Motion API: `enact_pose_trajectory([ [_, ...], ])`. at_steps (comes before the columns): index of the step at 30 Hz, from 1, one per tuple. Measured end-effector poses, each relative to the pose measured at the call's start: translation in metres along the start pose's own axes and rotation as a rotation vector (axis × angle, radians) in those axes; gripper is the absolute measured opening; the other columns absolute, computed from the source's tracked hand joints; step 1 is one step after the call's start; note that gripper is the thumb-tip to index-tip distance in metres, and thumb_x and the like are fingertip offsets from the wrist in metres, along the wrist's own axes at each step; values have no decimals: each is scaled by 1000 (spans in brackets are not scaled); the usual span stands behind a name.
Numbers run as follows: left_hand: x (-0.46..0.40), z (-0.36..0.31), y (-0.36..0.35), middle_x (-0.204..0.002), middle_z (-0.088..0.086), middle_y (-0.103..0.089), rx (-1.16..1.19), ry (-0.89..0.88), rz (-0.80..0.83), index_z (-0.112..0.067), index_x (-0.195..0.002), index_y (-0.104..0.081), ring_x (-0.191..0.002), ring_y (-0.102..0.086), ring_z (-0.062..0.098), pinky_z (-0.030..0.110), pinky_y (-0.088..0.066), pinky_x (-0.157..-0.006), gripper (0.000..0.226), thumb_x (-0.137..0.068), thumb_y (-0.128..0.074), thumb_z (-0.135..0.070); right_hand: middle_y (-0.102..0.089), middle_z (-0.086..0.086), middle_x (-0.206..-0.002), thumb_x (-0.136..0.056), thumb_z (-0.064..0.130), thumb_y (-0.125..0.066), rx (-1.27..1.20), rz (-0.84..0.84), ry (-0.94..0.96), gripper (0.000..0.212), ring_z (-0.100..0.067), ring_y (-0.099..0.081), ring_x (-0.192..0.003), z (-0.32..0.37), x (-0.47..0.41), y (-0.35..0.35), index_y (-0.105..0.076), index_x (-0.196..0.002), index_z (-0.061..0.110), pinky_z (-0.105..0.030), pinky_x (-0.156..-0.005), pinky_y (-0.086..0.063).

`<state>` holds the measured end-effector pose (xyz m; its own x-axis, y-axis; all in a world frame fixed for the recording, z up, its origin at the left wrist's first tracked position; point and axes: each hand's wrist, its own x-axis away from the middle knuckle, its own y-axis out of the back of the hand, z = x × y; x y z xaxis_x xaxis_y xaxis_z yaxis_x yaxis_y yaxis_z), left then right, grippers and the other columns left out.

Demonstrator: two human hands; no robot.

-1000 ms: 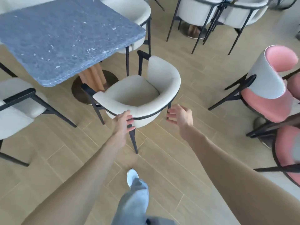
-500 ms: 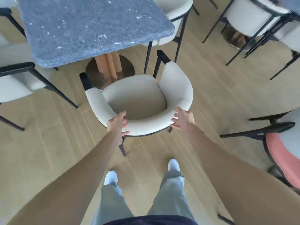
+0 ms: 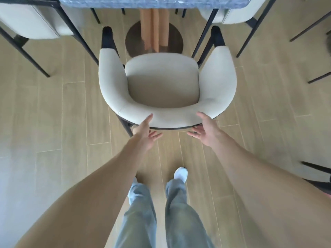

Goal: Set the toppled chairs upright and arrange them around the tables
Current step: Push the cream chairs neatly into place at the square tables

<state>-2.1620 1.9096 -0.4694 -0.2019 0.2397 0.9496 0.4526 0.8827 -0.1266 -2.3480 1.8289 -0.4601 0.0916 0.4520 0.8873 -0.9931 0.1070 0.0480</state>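
A cream armchair (image 3: 163, 83) with black legs stands upright straight ahead, its seat facing the blue-grey stone table (image 3: 152, 0) at the top edge. My left hand (image 3: 146, 133) is at the left of the curved backrest, fingers spread, thumb touching the cushion. My right hand (image 3: 206, 131) is at the right of the backrest, also spread, thumb against the cushion. Neither hand is closed around the chair.
The table's wooden column and round dark base (image 3: 154, 38) lie just beyond the seat. Another cream chair (image 3: 30, 22) stands at the upper left, one more (image 3: 236, 13) at the upper right. Black legs of a further chair (image 3: 318, 174) show at the right edge. My feet (image 3: 180, 174) are behind the chair.
The chair has turned to face the table squarely and sits closer to it. Both hands have loosened from the backrest to open, touching only with the thumbs. My view has tilted downward.
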Motion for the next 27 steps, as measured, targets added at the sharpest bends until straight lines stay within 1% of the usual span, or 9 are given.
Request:
enact_pose_trajectory([
  [3,-10,10,-8,-123,21,-59,31,-4,45,-5,-131,-49,-103,-66,39,56,-56,-91,64,-81,-83,-25,-46,-16,-129,-83,36,-79,-24,21,-21,56,-34,-59,-113,-1,-14,12,-47,-124,17,-49,-66,-62],
  [6,-21,11,-10,-121,19,-59,67,-23,43,-7,-129,-47,-90,-65,36,57,-55,-92,65,-81,-83,-31,-46,-17,-130,-82,35,-81,-87,70,-41,63,-36,-60,-111,-3,-26,20,-45,-129,14,-54,-73,-61],
  [8,-26,10,-10,-127,16,-57,85,-41,41,-9,-135,-45,-92,-65,34,57,-55,-91,73,-79,-84,-35,-47,-19,-132,-81,34,-82,-142,107,-45,67,-39,-59,-114,-4,-33,21,-46,-133,12,-58,-81,-59],
  [11,-32,8,-10,-127,10,-59,120,-66,24,-12,-138,-46,-105,-64,31,56,-53,-97,78,-75,-86,-38,-50,-16,-131,-80,35,-83,-215,141,-43,68,-38,-58,-118,-2,-39,20,-48,-135,14,-63,-89,-55],
  [14,-37,7,-12,-125,8,-64,174,-87,-1,-12,-135,-51,-111,-64,28,50,-53,-99,78,-72,-89,-36,-57,-13,-130,-79,36,-84,-285,122,-47,69,-33,-63,-111,0,-48,16,-50,-136,16,-64,-91,-53],
  [16,-39,9,-12,-125,7,-66,203,-104,1,-12,-135,-51,-109,-67,25,45,-56,-96,77,-71,-90,-32,-62,-7,-123,-78,36,-84,-335,92,-33,70,-27,-65,-99,0,-53,12,-52,-137,16,-61,-93,-54],
  [17,-43,8,-12,-125,6,-68,220,-112,4,-13,-135,-51,-108,-68,24,42,-56,-95,76,-72,-90,-30,-64,-5,-121,-77,36,-84,-362,77,-27,71,-26,-66,-95,0,-57,7,-53,-137,15,-57,-92,-55],
  [22,-51,5,-9,-123,4,-71,277,-109,34,-17,-133,-56,-108,-69,22,39,-59,-87,64,-76,-86,-18,-69,-3,-124,-73,26,-88,-456,2,-17,66,-23,-67,-109,1,-65,-2,-59,-132,22,-40,-71,-59],
  [27,-57,-4,-13,-123,4,-71,305,-107,69,-18,-135,-57,-108,-69,21,43,-58,-90,63,-77,-83,-14,-68,-3,-128,-74,20,-87,-497,12,-7,66,-24,-65,-114,9,-71,-7,-58,-134,21,-45,-78,-58],
])
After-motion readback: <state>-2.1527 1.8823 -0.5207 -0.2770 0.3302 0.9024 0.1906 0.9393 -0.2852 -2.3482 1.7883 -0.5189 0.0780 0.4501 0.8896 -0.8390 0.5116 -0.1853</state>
